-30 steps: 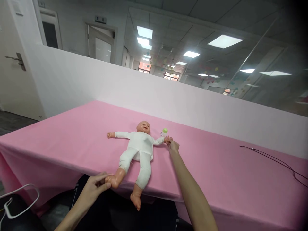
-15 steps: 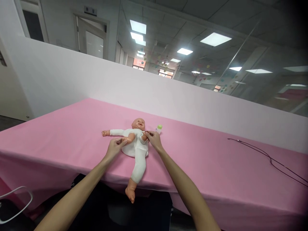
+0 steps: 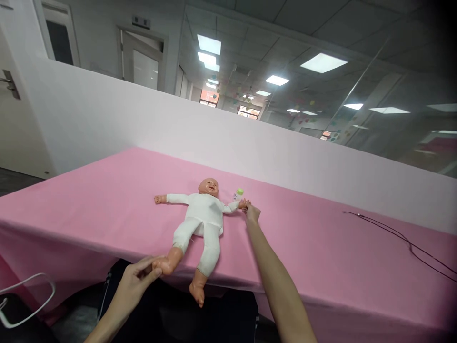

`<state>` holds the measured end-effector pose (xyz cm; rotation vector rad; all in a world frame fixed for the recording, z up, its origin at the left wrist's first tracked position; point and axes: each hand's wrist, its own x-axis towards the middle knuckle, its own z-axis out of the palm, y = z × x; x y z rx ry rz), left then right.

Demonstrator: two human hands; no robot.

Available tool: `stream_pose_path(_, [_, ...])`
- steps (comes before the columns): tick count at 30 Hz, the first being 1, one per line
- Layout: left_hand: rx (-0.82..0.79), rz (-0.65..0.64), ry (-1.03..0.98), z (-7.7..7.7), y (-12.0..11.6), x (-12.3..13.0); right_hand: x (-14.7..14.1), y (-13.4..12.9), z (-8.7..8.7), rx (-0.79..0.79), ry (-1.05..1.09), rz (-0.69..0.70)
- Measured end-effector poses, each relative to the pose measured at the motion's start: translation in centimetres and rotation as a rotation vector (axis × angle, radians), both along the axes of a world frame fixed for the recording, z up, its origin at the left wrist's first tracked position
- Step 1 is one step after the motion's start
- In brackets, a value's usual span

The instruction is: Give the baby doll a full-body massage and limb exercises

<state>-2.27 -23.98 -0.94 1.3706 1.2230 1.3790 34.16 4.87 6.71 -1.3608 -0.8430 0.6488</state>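
A baby doll (image 3: 205, 212) with a white cloth body lies on its back on the pink-covered table, head away from me. My left hand (image 3: 137, 276) is closed around the doll's foot (image 3: 164, 265) on the left side, fingers beneath and thumb on top. My right hand (image 3: 252, 213) pinches the doll's hand (image 3: 244, 204) on the right, with that arm stretched outward. The other arm lies straight out to the left. The other foot (image 3: 197, 291) hangs past the table's front edge. Just behind my right hand stands a small bottle (image 3: 238, 194) with a green cap.
A thin black cable (image 3: 396, 233) runs across the right part of the pink tablecloth (image 3: 303, 243). A low white wall (image 3: 214, 133) with glass above borders the table's far side. At lower left a white cord (image 3: 50, 286) loops beside the table.
My left hand has drawn the doll's bent leg down and straightened it toward the table's edge. My right hand has pulled the doll's arm outward to the right, away from its chest.
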Motion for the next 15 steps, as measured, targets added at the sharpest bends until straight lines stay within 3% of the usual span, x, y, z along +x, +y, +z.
stream_pose_path(4, [0.132, 0.1, 0.039, 4.3, 4.5, 1.5, -2.8, -0.5, 3.3, 0.176, -0.041, 0.268])
stream_pose_path(7, [0.209, 0.129, 0.013, 6.3, 9.4, 3.9, -6.1, -2.8, 2.8, 0.203, -0.255, 0.566])
stream_pose_path(9, [0.223, 0.091, -0.046, 6.4, 12.4, 5.5, -8.0, -4.5, 1.4, 0.167, -0.364, 0.698])
stream_pose_path(11, [0.221, 0.035, -0.101, 6.1, 14.4, 6.6, -8.9, -5.5, 0.2, 0.148, -0.416, 0.745])
stream_pose_path(13, [0.218, 0.017, -0.119, 5.6, 14.8, 6.9, -8.6, -5.3, 0.1, 0.153, -0.431, 0.733])
stream_pose_path(15, [0.212, 0.041, -0.087, 5.3, 13.5, 6.5, -7.2, -4.0, 1.1, 0.172, -0.409, 0.664])
